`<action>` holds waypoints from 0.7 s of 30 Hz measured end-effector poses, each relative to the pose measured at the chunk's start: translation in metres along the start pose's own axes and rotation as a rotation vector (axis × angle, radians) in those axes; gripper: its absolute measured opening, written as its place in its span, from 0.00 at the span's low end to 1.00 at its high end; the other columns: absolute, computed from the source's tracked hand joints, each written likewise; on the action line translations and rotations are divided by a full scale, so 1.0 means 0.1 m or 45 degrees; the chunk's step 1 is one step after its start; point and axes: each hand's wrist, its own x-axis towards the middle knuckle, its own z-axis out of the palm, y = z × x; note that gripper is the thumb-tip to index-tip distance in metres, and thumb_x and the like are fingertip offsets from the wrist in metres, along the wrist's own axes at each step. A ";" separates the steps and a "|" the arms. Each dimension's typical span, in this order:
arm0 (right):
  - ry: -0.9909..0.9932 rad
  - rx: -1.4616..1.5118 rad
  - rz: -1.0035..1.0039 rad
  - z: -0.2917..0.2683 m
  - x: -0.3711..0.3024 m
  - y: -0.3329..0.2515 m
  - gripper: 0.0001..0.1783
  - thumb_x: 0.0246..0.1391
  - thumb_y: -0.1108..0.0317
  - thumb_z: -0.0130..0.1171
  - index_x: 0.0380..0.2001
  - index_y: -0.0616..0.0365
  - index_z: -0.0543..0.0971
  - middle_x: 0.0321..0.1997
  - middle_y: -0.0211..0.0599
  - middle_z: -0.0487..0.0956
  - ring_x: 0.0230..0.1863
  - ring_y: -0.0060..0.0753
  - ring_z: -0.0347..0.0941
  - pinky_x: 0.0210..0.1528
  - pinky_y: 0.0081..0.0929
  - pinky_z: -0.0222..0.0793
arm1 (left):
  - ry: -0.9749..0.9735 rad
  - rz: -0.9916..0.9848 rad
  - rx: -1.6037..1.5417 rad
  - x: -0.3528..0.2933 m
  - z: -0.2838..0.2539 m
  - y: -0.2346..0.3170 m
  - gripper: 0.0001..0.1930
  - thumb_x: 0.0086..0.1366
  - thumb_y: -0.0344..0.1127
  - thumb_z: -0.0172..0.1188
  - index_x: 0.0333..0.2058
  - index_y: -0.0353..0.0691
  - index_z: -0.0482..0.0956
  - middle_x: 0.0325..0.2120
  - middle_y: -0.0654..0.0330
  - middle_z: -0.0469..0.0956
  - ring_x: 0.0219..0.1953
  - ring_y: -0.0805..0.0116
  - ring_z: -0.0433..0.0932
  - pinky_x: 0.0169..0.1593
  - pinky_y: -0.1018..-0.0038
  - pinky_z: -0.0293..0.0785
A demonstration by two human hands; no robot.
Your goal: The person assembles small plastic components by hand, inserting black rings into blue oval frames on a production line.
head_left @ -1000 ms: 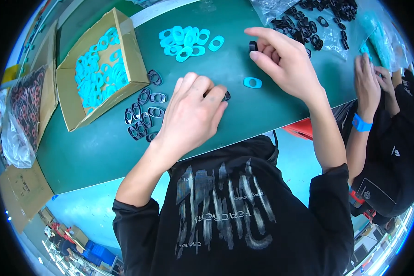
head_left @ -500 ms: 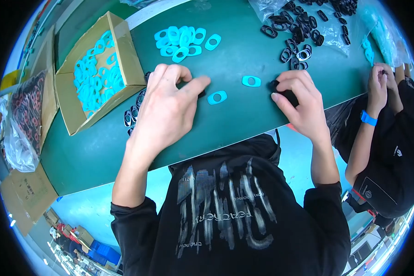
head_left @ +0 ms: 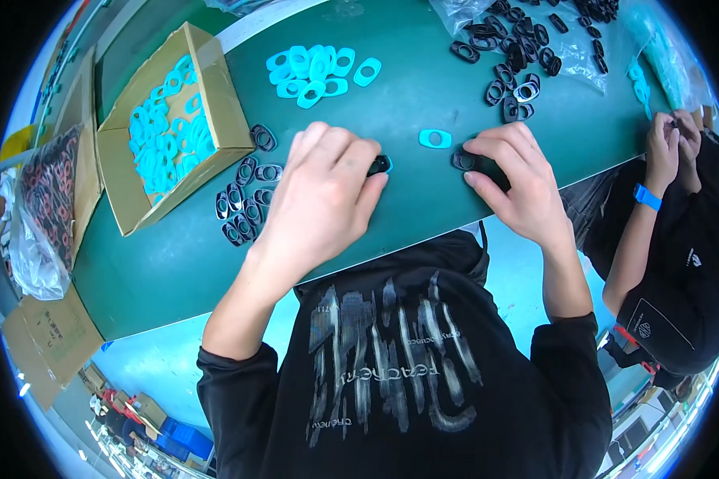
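Observation:
My left hand (head_left: 327,184) is closed on a small black oval ring (head_left: 377,165), pressing it down over a turquoise ring that shows only as a thin edge beneath. Another black oval ring (head_left: 462,160) sits between the thumb and fingers of my right hand (head_left: 515,176), close to the table top. Flat on the table between the hands lies a turquoise oval ring (head_left: 434,139) with a hole in its middle; neither hand touches it. Several black rings (head_left: 247,172) are spread to the left of my left hand.
A cardboard box (head_left: 228,104) of turquoise rings stands at the left. Loose turquoise rings (head_left: 315,70) lie at the back, and black rings (head_left: 523,48) lie heaped beside clear plastic at the back right. A co-worker's hands (head_left: 669,144) work at the table's right end.
My left hand has moved right, bringing its black ring onto the nearer turquoise ring and uncovering black rings behind it. My right hand has shifted slightly left and down with its black ring.

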 end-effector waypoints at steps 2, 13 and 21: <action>0.006 0.005 0.006 -0.03 0.03 -0.02 0.19 0.47 0.75 0.71 0.44 0.62 0.81 0.45 0.43 0.78 0.46 0.47 0.75 0.50 0.37 0.72 | -0.010 -0.007 0.012 -0.01 0.06 0.00 0.13 0.52 0.26 0.71 0.37 0.35 0.80 0.33 0.55 0.74 0.40 0.54 0.73 0.45 0.62 0.70; -0.231 -0.128 -0.020 0.11 0.55 -0.09 0.17 0.51 0.72 0.68 0.46 0.55 0.82 0.38 0.39 0.75 0.39 0.43 0.77 0.42 0.36 0.74 | 0.079 -0.044 -0.052 -0.02 0.20 -0.01 0.12 0.50 0.25 0.72 0.34 0.35 0.81 0.31 0.56 0.74 0.37 0.54 0.73 0.43 0.61 0.70; -0.237 0.205 -0.123 0.14 0.58 -0.01 0.10 0.54 0.77 0.64 0.41 0.59 0.82 0.40 0.39 0.76 0.38 0.44 0.76 0.41 0.36 0.73 | 0.069 -0.098 -0.100 -0.06 0.15 -0.02 0.12 0.50 0.25 0.73 0.34 0.36 0.80 0.31 0.56 0.74 0.38 0.53 0.73 0.43 0.61 0.70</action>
